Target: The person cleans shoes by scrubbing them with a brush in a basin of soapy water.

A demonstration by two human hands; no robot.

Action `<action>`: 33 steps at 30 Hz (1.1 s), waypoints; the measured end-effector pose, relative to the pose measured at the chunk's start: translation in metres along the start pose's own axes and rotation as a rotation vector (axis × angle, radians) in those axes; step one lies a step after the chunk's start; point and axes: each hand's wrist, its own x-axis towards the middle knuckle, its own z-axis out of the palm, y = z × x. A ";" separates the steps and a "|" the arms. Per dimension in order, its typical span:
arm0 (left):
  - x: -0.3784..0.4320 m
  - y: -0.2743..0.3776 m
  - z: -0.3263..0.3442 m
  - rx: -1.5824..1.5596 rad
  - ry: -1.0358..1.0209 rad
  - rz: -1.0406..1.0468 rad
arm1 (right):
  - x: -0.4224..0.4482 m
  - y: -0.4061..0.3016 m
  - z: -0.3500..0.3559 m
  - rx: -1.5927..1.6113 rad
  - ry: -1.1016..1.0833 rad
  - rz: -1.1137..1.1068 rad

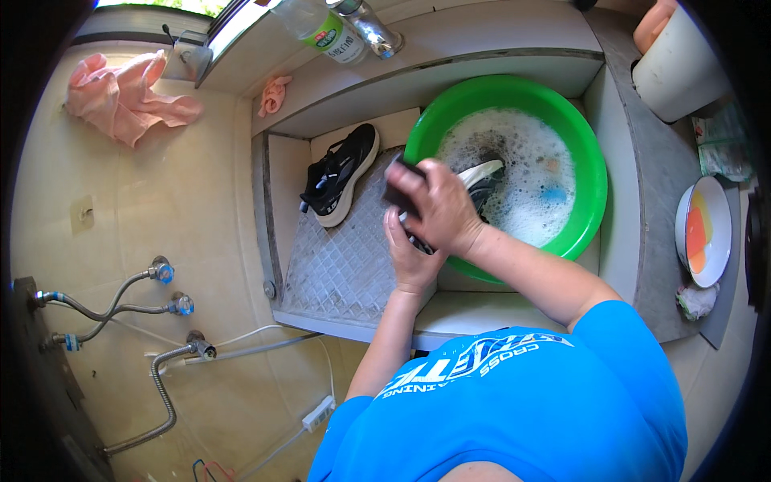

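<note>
A black sneaker with a white sole [480,173] is tilted over the rim of a green plastic basin [589,199], one end in the foamy water. My left hand [412,259] grips its near end from below, though much of the shoe is hidden behind my hands. In my right hand [449,208] is a dark, block-shaped scrubbing brush [397,190], pressed close to the sneaker and blurred. Another black sneaker [343,172] lies on its side on the ridged grey washboard surface [343,265] of the sink, left of the basin.
Sink walls [614,175] enclose the basin. A plastic bottle [337,39] and a metal faucet [376,30] stand on the back ledge. On the right counter are a white bowl [711,253] and a white container [680,72]. A pink cloth [123,96] hangs on the left wall.
</note>
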 end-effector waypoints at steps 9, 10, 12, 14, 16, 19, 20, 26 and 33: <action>-0.010 -0.018 0.006 -0.233 -0.156 -0.204 | 0.001 -0.029 -0.007 0.208 -0.146 0.094; -0.009 -0.019 0.005 -0.362 -0.156 -0.230 | 0.001 -0.037 -0.003 0.084 -0.187 0.051; -0.004 -0.018 0.012 -0.560 -0.121 -0.289 | 0.001 -0.031 0.007 0.011 -0.127 0.046; 0.005 0.000 0.006 -0.071 -0.049 -0.008 | 0.004 -0.006 0.007 0.069 0.021 0.140; 0.007 0.007 0.005 -0.169 -0.047 -0.052 | 0.004 0.011 0.004 0.066 0.102 0.151; 0.010 0.008 0.001 -0.072 -0.050 0.038 | -0.013 0.063 -0.005 -0.168 0.042 0.311; 0.010 0.008 -0.001 -0.033 -0.052 0.072 | -0.021 0.083 -0.005 -0.182 0.024 0.463; 0.008 0.006 0.000 -0.135 -0.074 -0.089 | -0.021 0.140 -0.039 -0.560 -0.103 0.496; 0.009 0.007 0.003 -0.191 -0.071 -0.100 | -0.059 0.162 -0.037 -0.597 -0.319 0.927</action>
